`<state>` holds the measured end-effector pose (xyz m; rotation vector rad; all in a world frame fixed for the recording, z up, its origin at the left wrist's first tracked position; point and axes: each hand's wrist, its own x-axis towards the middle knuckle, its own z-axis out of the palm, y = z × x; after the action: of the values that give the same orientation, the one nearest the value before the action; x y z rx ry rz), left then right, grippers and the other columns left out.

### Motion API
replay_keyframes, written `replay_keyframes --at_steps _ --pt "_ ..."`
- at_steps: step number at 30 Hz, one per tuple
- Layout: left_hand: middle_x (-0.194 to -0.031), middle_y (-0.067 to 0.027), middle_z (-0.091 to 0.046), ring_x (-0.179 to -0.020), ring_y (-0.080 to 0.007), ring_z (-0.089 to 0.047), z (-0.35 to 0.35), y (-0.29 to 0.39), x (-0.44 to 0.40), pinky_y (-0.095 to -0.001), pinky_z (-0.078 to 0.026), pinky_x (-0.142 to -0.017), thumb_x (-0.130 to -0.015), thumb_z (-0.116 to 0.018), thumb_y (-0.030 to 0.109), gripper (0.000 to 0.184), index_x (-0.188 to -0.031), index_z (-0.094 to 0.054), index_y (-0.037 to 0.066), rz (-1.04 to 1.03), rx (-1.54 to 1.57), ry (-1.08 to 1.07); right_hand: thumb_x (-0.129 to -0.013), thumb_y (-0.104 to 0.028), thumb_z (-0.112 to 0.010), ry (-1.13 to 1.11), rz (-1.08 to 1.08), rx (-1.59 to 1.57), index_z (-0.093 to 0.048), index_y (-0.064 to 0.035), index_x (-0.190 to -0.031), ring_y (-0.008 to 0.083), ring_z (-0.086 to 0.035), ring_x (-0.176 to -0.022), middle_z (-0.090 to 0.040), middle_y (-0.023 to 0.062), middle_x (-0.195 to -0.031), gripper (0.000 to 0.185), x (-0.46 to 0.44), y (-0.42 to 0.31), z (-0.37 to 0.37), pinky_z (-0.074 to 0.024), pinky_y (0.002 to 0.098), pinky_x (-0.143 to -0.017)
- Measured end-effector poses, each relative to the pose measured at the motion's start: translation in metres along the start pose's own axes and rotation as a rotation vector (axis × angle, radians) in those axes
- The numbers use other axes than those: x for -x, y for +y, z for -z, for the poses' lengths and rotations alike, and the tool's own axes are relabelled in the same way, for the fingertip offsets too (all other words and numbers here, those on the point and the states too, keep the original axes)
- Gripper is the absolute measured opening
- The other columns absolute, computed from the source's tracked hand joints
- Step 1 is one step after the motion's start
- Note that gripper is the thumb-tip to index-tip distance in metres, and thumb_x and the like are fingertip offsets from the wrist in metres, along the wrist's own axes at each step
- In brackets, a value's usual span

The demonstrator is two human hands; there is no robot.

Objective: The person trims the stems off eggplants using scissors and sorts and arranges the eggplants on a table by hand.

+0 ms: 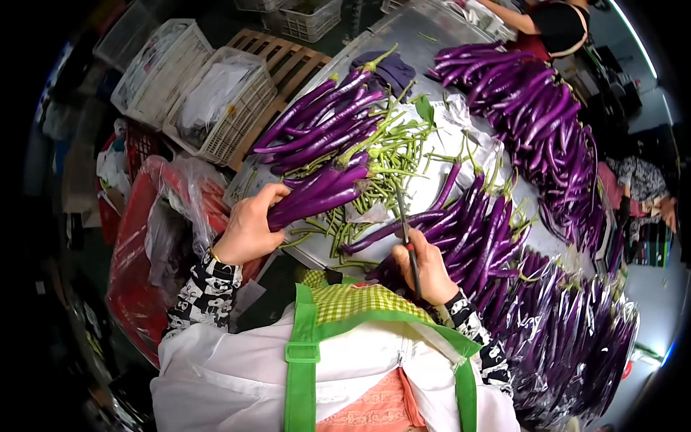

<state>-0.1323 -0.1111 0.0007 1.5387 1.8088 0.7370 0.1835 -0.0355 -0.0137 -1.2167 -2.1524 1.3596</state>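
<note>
On the left, my left hand (pixel 252 225) is closed around the lower ends of a few purple eggplants (pixel 320 193), their stems pointing right. My right hand (pixel 430 271) grips a slim knife (pixel 402 209) with a dark handle and a red mark, blade pointing away from me. Between the hands lies a heap of cut green stems (pixel 392 162) on a white sheet (pixel 439 133). More eggplants (pixel 324 115) lie beyond my left hand, stems toward the heap. Beside my right hand is another pile of eggplants (pixel 471 230) with long stems.
A large eggplant pile (pixel 533 108) covers the table's far right; plastic-bagged eggplants (pixel 568 324) lie nearer. Left of the metal table (pixel 389 36) stand a red plastic-lined container (pixel 137 266), white crates (pixel 241 108) and a wooden pallet (pixel 288 54). Other people (pixel 558 29) are at the right.
</note>
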Motion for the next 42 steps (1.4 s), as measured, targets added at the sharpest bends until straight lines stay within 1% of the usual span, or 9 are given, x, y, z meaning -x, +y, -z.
replay_keyframes --at_steps 1,4,6,9,12,19,26,35,42 --pt "-0.101 -0.0224 -0.066 -0.099 -0.0359 -0.065 -0.001 0.0 0.0 -0.0404 -0.051 -0.086 -0.065 -0.068 0.001 0.052 -0.115 -0.051 0.001 -0.003 0.019 -0.002 -0.098 -0.043 -0.051 -0.024 0.007 -0.086 -0.047 0.0031 -0.12 0.0184 -0.051 -0.06 -0.051 0.0132 -0.068 0.051 -0.002 -0.005 0.001 -0.0422 0.033 -0.055" --pt "-0.1 -0.0217 -0.066 -0.1 -0.0333 -0.066 -0.003 0.005 0.001 -0.0378 -0.052 -0.086 -0.065 -0.068 -0.001 0.052 -0.114 -0.051 0.0 0.001 0.051 -0.026 -0.099 -0.037 -0.051 -0.071 -0.04 -0.159 -0.047 0.0036 -0.107 0.0178 -0.045 -0.062 -0.047 0.0108 -0.068 0.041 -0.004 0.006 -0.003 -0.0417 0.0336 -0.057" --pt "-0.1 -0.0138 -0.066 -0.095 -0.0209 -0.066 -0.006 0.005 0.001 -0.0302 -0.05 -0.086 -0.066 -0.067 -0.004 0.051 -0.114 -0.05 -0.001 -0.014 0.115 -0.015 -0.1 -0.037 -0.05 -0.087 -0.075 -0.191 -0.047 0.0032 -0.107 0.0176 -0.045 -0.061 -0.047 0.0101 -0.067 0.041 -0.006 0.013 -0.008 -0.0412 0.0342 -0.056" --pt "-0.1 -0.013 -0.066 -0.096 -0.0191 -0.065 -0.005 0.007 0.002 -0.0299 -0.049 -0.086 -0.066 -0.068 -0.005 0.051 -0.114 -0.05 -0.002 -0.008 0.088 -0.04 -0.1 -0.036 -0.05 -0.099 -0.116 -0.206 -0.047 0.0023 -0.105 0.0174 -0.044 -0.058 -0.047 0.0099 -0.065 0.039 -0.011 0.011 -0.01 -0.04 0.0355 -0.054" --pt "-0.098 -0.0188 -0.068 -0.093 -0.0295 -0.069 -0.005 0.01 0.004 -0.0343 -0.053 -0.083 -0.067 -0.068 -0.002 0.049 -0.113 -0.051 -0.001 -0.001 0.12 -0.065 -0.099 -0.031 -0.053 0.003 -0.084 -0.266 -0.048 0.001 -0.099 0.0196 -0.044 -0.053 -0.048 0.013 -0.06 0.033 -0.017 0.001 -0.015 -0.0383 0.0373 -0.05" --pt "-0.097 -0.0172 -0.068 -0.092 -0.0276 -0.069 0.004 0.005 0.009 -0.034 -0.053 -0.081 -0.067 -0.068 -0.002 0.049 -0.113 -0.052 0.0 -0.006 0.082 -0.066 -0.096 -0.027 -0.059 0.083 -0.056 0.055 -0.049 0.0033 -0.084 0.0393 -0.047 -0.047 -0.049 0.0215 -0.053 0.034 -0.011 0.018 -0.015 -0.0383 0.042 -0.046" --pt "-0.098 -0.0166 -0.068 -0.093 -0.0267 -0.069 0.016 0.012 0.008 -0.0332 -0.052 -0.081 -0.067 -0.067 -0.003 0.049 -0.113 -0.052 0.0 -0.027 0.033 -0.123 -0.098 -0.035 -0.053 -0.08 -0.087 -0.052 -0.05 0.0026 -0.102 0.0181 -0.049 -0.054 -0.048 0.0089 -0.059 0.038 -0.024 0.016 -0.001 -0.039 0.0353 -0.049" --pt "-0.096 -0.0165 -0.069 -0.092 -0.0255 -0.07 0.017 0.014 0.006 -0.032 -0.053 -0.08 -0.067 -0.068 -0.005 0.05 -0.114 -0.051 0.0 -0.047 0.034 -0.187 -0.097 -0.034 -0.056 -0.013 0.009 0.088 -0.05 0.0026 -0.082 0.0379 -0.052 -0.052 -0.053 0.0228 -0.059 0.04 -0.04 0.019 -0.002 -0.0415 0.044 -0.052" --pt "-0.097 -0.0198 -0.067 -0.094 -0.0338 -0.067 0.021 0.007 -0.001 -0.0374 -0.052 -0.082 -0.065 -0.069 -0.001 0.05 -0.113 -0.052 0.001 -0.106 -0.134 -0.16 -0.094 -0.03 -0.061 0.023 0.038 0.048 -0.05 0.002 -0.083 0.035 -0.049 -0.047 -0.047 0.0199 -0.053 0.035 -0.021 0.019 0.003 -0.0396 0.0427 -0.048"
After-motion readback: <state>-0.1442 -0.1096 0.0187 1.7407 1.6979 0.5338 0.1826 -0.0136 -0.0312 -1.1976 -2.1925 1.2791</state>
